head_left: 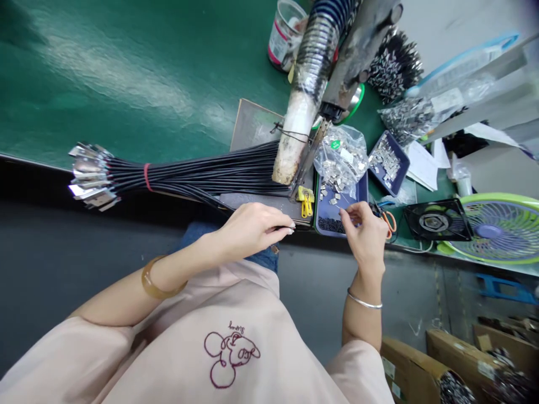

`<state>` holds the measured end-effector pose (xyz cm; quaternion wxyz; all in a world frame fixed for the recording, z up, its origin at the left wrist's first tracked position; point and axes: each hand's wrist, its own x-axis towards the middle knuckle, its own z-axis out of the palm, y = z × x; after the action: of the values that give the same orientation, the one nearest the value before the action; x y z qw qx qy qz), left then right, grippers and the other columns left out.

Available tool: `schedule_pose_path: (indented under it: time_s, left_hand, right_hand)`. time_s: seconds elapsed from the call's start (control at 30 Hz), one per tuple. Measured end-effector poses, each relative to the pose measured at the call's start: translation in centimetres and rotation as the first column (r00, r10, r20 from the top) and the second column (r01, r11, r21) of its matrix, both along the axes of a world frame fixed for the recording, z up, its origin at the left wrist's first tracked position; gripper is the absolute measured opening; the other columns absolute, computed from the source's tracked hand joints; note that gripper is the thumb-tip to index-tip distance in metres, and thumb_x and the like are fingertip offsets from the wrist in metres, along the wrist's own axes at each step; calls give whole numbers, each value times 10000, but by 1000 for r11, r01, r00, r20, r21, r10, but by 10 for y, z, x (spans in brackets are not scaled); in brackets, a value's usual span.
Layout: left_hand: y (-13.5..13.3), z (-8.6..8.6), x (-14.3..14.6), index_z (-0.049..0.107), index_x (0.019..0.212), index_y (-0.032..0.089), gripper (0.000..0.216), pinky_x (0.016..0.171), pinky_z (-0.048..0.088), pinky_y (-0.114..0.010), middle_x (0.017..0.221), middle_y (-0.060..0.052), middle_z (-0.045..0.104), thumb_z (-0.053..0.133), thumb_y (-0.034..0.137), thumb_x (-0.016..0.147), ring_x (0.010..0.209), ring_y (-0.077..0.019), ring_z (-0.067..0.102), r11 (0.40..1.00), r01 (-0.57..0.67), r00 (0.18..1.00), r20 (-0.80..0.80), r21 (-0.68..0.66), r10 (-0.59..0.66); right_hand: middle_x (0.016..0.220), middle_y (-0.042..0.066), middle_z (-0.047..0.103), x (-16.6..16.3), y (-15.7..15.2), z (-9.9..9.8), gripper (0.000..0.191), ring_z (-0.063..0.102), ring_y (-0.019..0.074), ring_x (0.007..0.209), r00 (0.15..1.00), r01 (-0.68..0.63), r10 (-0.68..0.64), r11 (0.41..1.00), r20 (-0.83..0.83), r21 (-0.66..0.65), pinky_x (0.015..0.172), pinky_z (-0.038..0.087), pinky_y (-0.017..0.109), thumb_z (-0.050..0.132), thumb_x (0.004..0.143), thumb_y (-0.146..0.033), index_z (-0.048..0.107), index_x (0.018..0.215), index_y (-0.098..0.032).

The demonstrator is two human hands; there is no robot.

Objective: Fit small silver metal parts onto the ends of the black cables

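My left hand (256, 229) is closed at the table's front edge, its fingertips pressed together; what they hold, if anything, is too small to make out. Over the front of a blue tray (362, 193), my right hand (365, 231) pinches a thin, light wire-like strand (337, 206). Small metal connector shells (334, 197) and small black parts (331, 224) lie in that tray, partly under a clear plastic bag (342, 157). Left of the tray sits a yellow clip (306, 206). Behind my left hand, a bundle of black cables (202, 173) with metal ends is tied by a red band (147, 177).
An extraction hose (304, 106) and a metal arm (353, 56) hang low over the cables. Orange-handled scissors (391, 223), a second tray (389, 163) of metal parts, a black fan (438, 220) and a green fan (490, 229) stand right. A cup (283, 39) stands behind.
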<state>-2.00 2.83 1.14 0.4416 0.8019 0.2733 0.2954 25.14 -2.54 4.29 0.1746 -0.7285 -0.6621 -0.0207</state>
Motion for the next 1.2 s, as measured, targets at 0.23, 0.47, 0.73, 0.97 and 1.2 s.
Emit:
schedule_pose_path:
  time_s: [0.23,0.47,0.73,0.97,1.2]
  left_hand:
    - [5,0,-5,662,763,144,206,489,342,-208,509,32,534,550,217,919,456,-84,464,974,51,997,73,-219,-36]
    - [8,-4,-4,631,828,124,62,542,438,-169,572,20,593,641,155,775,515,-71,539,794,-6,941,265,-608,210]
    - [3,2,3,651,736,118,59,560,454,-166,648,-4,623,678,161,766,564,-68,544,839,-100,933,243,-535,266]
    - [2,4,3,686,759,113,71,573,452,-174,698,-19,661,670,163,808,611,-84,551,924,-158,948,208,-349,241]
    - [-8,0,6,582,758,143,98,499,321,-191,556,62,463,580,114,852,499,-56,362,971,-238,964,122,3,235]
  right_hand:
    - [948,82,739,5,25,-19,128,656,199,827,980,-162,169,984,108,-70,734,470,313,511,891,-164,577,794,-216]
    - [750,-6,583,3,21,-14,199,512,122,611,991,-95,99,994,-95,48,617,433,279,639,832,-200,527,669,-214]
    - [914,39,671,-83,-18,-11,67,692,194,855,816,96,160,910,-555,404,731,617,377,726,842,-213,670,811,-232]
    - [977,34,711,-105,-6,-31,50,707,154,908,568,-61,209,975,-796,213,708,615,271,681,888,-215,715,854,-230]
    - [1017,37,720,-112,-7,-37,110,710,184,981,768,-67,283,927,-574,368,858,619,364,663,875,-140,709,890,-239]
